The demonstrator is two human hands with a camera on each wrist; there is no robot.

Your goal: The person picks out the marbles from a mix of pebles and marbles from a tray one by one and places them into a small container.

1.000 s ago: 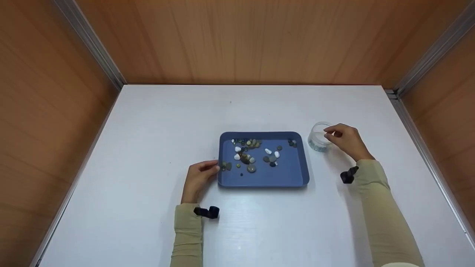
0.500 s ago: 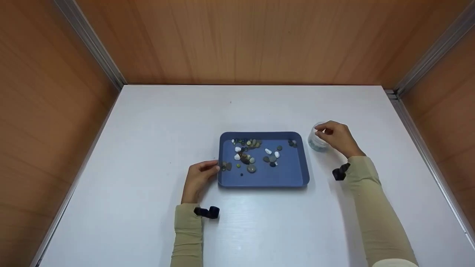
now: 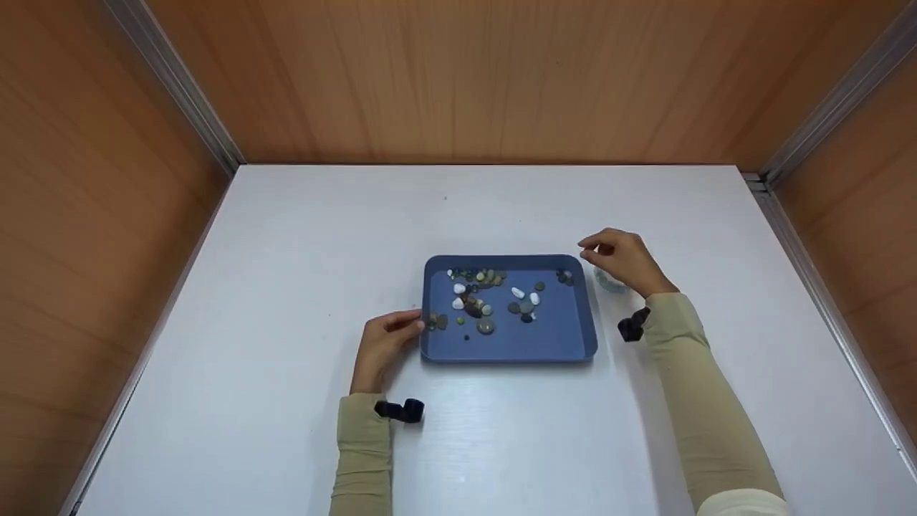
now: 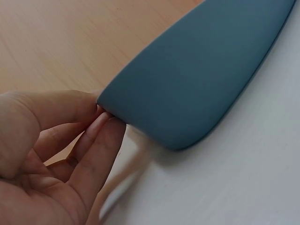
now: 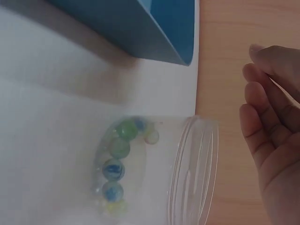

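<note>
From the head cam I've got a blue tray (image 3: 510,342) sitting mid-table on the white table (image 3: 286,236), with a scatter of pebbles and marbles (image 3: 487,297) inside it, mostly toward the far left part. My left hand (image 3: 383,344) is parked at the tray's near-left corner, fingertips pinching the rim. My right hand (image 3: 622,259) hovers just past the tray's far-right corner, fingers loosely curled with nothing in them, and it covers most of the clear jar (image 3: 609,281) — only a sliver of glass peeks out below the palm.

Left wrist cam: the hand (image 4: 51,154) has its fingertips (image 4: 101,123) right on the tray's rounded corner (image 4: 197,79), thumb on top and fingers underneath, so it's a light pinch on the edge.

Right wrist cam: the jar (image 5: 187,173) stands just beside the tray's corner (image 5: 159,28), not touching it as far as I can tell. Green and blue marbles (image 5: 116,164) sit in its bottom. The hand (image 5: 274,136) is over the jar's mouth — fingers relaxed, empty, clear of the rim.
</note>
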